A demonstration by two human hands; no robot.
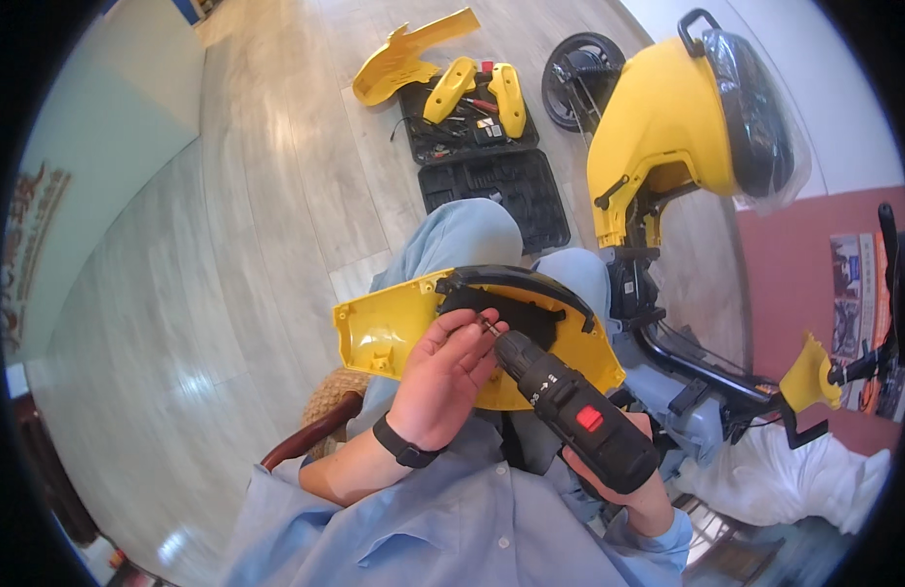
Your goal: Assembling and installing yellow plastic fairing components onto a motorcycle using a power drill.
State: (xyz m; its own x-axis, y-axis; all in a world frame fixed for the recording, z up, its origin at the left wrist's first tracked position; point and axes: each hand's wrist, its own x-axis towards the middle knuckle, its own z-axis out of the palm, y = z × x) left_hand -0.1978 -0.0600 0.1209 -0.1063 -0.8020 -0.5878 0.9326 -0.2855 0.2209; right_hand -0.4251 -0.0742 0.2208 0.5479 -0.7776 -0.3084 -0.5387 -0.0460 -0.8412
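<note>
My right hand [640, 465] is wrapped round the grip of a black cordless drill [579, 416] with a red switch on top. The drill points up and left, and a thin metal bit [492, 329] sticks out of its chuck. At the bit's tip, the thumb and fingertips of my left hand [442, 367] close in a pinch; whatever small piece they hold is too small to make out. Beneath both hands a yellow plastic scooter cover [379, 328] lies across my lap, a black curved part [530, 284] along its far edge.
On the floor ahead lies an opened black tool case [496, 186], with yellow covers [450, 90] and tools on its far half. A partly dismantled yellow scooter [658, 117] stands at right, its black seat in plastic film. A wooden chair arm [310, 430] is at my left.
</note>
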